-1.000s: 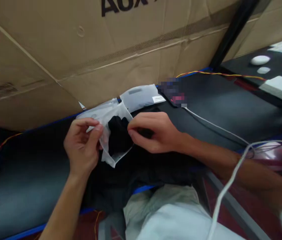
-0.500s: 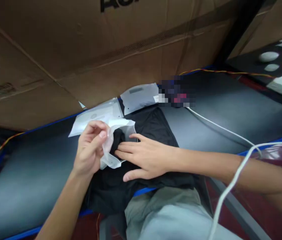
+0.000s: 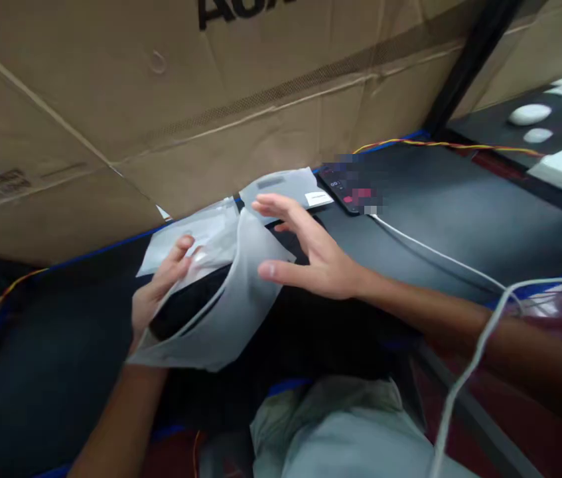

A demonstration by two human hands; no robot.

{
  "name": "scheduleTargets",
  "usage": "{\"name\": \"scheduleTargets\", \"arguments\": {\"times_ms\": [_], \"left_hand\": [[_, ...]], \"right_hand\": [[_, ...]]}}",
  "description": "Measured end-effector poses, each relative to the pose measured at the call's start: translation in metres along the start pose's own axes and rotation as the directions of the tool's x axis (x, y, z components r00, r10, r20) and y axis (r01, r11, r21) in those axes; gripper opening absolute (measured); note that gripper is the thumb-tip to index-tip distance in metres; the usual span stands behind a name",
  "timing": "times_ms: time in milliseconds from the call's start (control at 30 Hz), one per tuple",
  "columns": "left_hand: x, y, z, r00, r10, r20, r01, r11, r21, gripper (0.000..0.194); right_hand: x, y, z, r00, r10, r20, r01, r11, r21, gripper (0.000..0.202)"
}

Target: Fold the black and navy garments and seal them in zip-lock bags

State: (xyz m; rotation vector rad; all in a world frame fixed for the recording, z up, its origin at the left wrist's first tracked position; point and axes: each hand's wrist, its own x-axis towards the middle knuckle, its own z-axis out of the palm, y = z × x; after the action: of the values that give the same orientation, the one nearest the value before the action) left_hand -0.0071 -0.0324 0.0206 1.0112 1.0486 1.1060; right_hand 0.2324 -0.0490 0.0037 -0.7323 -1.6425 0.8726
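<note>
My left hand (image 3: 158, 285) grips a frosted white plastic bag (image 3: 253, 292) by its far left side. The bag is tilted, its mouth gaping toward me, and folded black fabric (image 3: 188, 305) shows inside. Just right of the bag, my right hand (image 3: 315, 255) is open, thumb and fingers spread, holding nothing. Its thumb tip is at the bag's right side; whether it touches I cannot tell. More black cloth (image 3: 310, 325) lies under the bag and my right wrist, dark and partly hidden.
Behind lie two flat frosted bags, a left one (image 3: 161, 245) and a right one (image 3: 295, 182). A phone (image 3: 345, 189) with a white cable (image 3: 430, 249) rests beside them. A large cardboard box (image 3: 261, 113) walls off the back. A thicker white cord (image 3: 480, 345) crosses at right.
The bag has been raised and turned, and its mouth now gapes wide with black fabric visible inside. My right hand has lifted off the black cloth and moved up and right, fingers spread.
</note>
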Motion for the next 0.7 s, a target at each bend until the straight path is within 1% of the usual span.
{"name": "scheduleTargets", "arguments": {"times_ms": [33, 67, 100, 133, 167, 200, 233, 267, 300, 333, 367, 400, 467, 500, 533, 600, 667, 700], "left_hand": [[0.003, -0.003, 0.002, 0.999, -0.025, 0.044, 0.026, 1.000, -0.011, 0.024], [0.005, -0.005, 0.005, 0.996, -0.031, 0.087, 0.033, 0.999, -0.025, 0.023], [0.007, -0.006, 0.006, 0.992, -0.006, 0.130, 0.008, 1.000, -0.015, 0.021], [0.008, -0.006, 0.005, 0.983, 0.050, 0.177, -0.054, 0.998, 0.020, 0.019], [0.009, -0.005, 0.004, 0.965, 0.127, 0.228, -0.147, 0.987, 0.070, 0.020], [0.008, -0.003, 0.001, 0.933, 0.208, 0.292, -0.251, 0.961, 0.115, 0.028], [0.007, -0.001, -0.003, 0.889, 0.267, 0.371, -0.342, 0.928, 0.151, 0.041], [0.006, 0.001, -0.007, 0.840, 0.293, 0.457, -0.411, 0.893, 0.184, 0.053], [0.004, 0.004, -0.010, 0.796, 0.287, 0.533, -0.462, 0.858, 0.227, 0.061], [0.003, 0.006, -0.011, 0.768, 0.279, 0.577, -0.508, 0.813, 0.284, 0.062], [0.002, 0.007, -0.012, 0.760, 0.287, 0.583, -0.556, 0.752, 0.355, 0.056], [0.001, 0.008, -0.011, 0.763, 0.310, 0.567, -0.596, 0.676, 0.433, 0.045], [0.000, 0.008, -0.008, 0.773, 0.361, 0.521, -0.629, 0.538, 0.561, 0.019], [0.000, 0.008, -0.005, 0.773, 0.378, 0.510, -0.634, 0.495, 0.593, 0.012], [0.000, 0.007, -0.004, 0.769, 0.381, 0.513, -0.639, 0.474, 0.606, 0.014], [0.000, 0.005, -0.002, 0.762, 0.379, 0.525, -0.647, 0.470, 0.600, 0.020], [-0.002, 0.002, -0.002, 0.764, 0.423, 0.487, -0.646, 0.485, 0.590, 0.015], [-0.002, 0.001, -0.002, 0.772, 0.462, 0.437, -0.634, 0.503, 0.588, 0.011]], "right_hand": [[0.001, 0.006, 0.001, 0.992, 0.081, 0.099, -0.088, 0.994, 0.066, 0.074], [0.002, 0.013, 0.001, 0.975, 0.141, 0.173, -0.163, 0.980, 0.117, 0.074], [0.003, 0.018, 0.002, 0.963, 0.187, 0.196, -0.216, 0.966, 0.143, 0.071], [0.004, 0.021, 0.001, 0.960, 0.222, 0.171, -0.249, 0.956, 0.153, 0.065], [0.005, 0.023, 0.000, 0.963, 0.250, 0.106, -0.264, 0.953, 0.149, 0.058], [0.007, 0.023, -0.001, 0.964, 0.265, 0.024, -0.266, 0.953, 0.142, 0.051], [0.009, 0.022, -0.003, 0.961, 0.271, -0.047, -0.263, 0.955, 0.139, 0.046], [0.011, 0.021, -0.005, 0.957, 0.272, -0.099, -0.257, 0.956, 0.142, 0.044], [0.012, 0.019, -0.007, 0.953, 0.272, -0.135, -0.252, 0.956, 0.150, 0.042], [0.013, 0.017, -0.009, 0.949, 0.276, -0.155, -0.252, 0.954, 0.160, 0.042], [0.014, 0.016, -0.010, 0.945, 0.284, -0.164, -0.257, 0.951, 0.170, 0.042], [0.015, 0.016, -0.012, 0.941, 0.293, -0.170, -0.262, 0.948, 0.182, 0.042], [0.015, 0.017, -0.014, 0.939, 0.305, -0.161, -0.268, 0.939, 0.215, 0.040], [0.015, 0.019, -0.015, 0.941, 0.308, -0.137, -0.272, 0.934, 0.230, 0.038], [0.015, 0.021, -0.017, 0.944, 0.313, -0.100, -0.283, 0.929, 0.239, 0.037], [0.015, 0.023, -0.020, 0.940, 0.340, 0.011, -0.333, 0.912, 0.238, 0.035], [0.014, 0.024, -0.022, 0.905, 0.396, 0.155, -0.424, 0.872, 0.245, 0.039], [0.014, 0.024, -0.022, 0.881, 0.426, 0.204, -0.469, 0.843, 0.265, 0.043]]}}
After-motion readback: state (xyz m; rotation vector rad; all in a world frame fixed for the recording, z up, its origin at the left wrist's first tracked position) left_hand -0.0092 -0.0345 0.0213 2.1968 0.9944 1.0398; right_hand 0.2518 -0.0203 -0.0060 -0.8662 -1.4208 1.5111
